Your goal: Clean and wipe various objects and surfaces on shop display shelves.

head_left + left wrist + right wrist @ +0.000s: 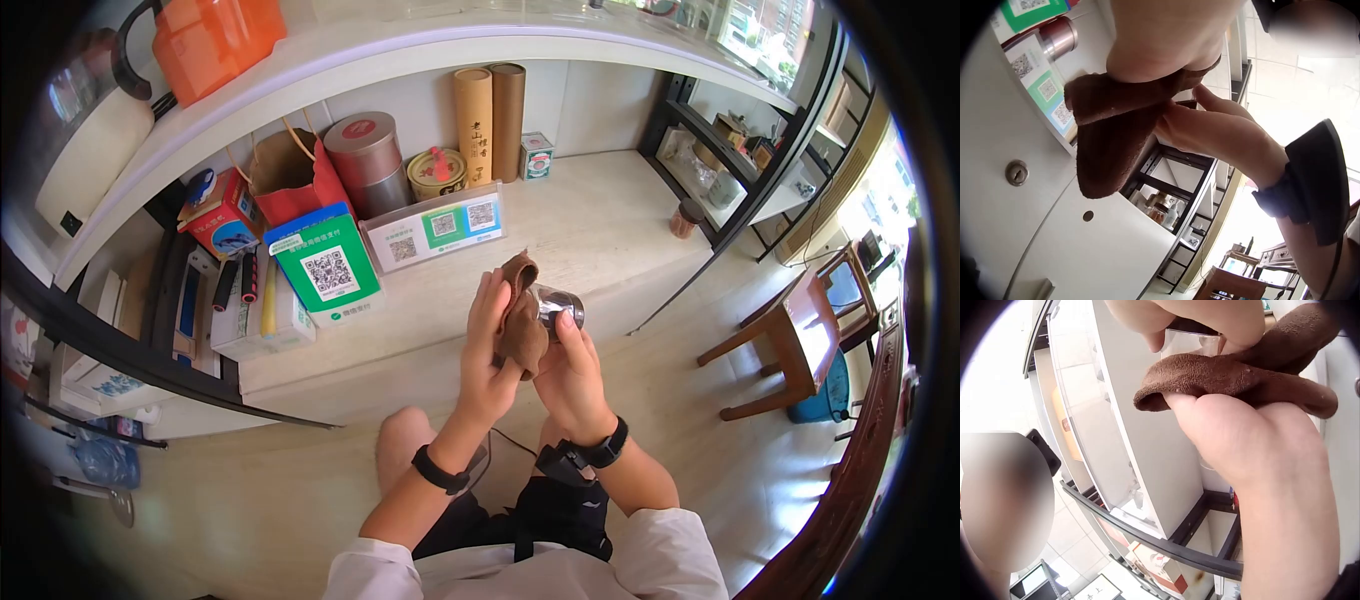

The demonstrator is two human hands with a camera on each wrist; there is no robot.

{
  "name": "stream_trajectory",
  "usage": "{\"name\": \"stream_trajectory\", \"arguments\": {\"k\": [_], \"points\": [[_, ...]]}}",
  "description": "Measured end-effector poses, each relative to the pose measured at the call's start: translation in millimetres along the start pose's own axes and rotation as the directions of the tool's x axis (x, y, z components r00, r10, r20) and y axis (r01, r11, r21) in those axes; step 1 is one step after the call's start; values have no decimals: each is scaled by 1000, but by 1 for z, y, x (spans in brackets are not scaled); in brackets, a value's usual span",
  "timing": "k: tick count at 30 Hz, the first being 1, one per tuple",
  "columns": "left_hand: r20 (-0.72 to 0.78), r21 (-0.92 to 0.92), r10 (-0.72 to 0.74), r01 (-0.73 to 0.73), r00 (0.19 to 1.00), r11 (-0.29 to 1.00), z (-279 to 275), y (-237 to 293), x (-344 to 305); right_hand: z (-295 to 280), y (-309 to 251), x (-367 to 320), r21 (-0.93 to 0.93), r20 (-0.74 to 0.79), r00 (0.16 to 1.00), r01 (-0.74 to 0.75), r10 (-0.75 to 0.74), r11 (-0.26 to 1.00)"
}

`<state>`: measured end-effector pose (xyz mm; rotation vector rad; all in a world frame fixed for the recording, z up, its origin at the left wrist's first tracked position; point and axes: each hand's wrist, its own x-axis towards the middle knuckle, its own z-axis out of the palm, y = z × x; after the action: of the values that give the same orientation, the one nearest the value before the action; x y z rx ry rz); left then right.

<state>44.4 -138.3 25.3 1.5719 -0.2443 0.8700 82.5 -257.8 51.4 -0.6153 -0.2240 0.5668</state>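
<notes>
In the head view my left hand (pixel 486 345) grips a brown cloth (pixel 522 335), which bunches up between both hands. My right hand (pixel 575 385) holds a small clear glass jar (pixel 558 306) with a dark end, the thumb lying along its side. The cloth is against the jar's left side. From the left wrist, the cloth (pixel 1113 144) hangs in folds below my left hand (pixel 1169 37) and covers the jar. The right wrist view shows the clear jar wall (pixel 1190 344) between the right hand's fingers (pixel 1241 322), with the cloth (pixel 1210 376) across it.
Behind the hands runs a pale counter (pixel 590 215). On it stand a green QR-code sign (pixel 330 268), a long QR-code stand (pixel 437 232), a metal canister (pixel 368 160) and two tall tubes (pixel 474 125). A small lidded jar (pixel 687 218) sits at the counter's right end. A wooden stool (pixel 790 335) is at right.
</notes>
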Motion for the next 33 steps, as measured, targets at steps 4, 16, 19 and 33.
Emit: {"name": "stream_trajectory", "arguments": {"k": [4,16,19,33], "points": [[36,158,122,-126,992,979,-5,11,-7,-1,4,0,-173,58,981,194,-186,966],[73,18,-8,6,997,1000,0,38,-11,10,-1,-23,-233,-158,986,-92,56,968],[220,135,161,-194,962,972,-8,33,-12,19,-23,-34,-270,-134,971,-227,197,936],[-48,-271,-242,220,969,937,26,30,-61,-59,15,-62,-369,-51,998,4,-24,929]]}}
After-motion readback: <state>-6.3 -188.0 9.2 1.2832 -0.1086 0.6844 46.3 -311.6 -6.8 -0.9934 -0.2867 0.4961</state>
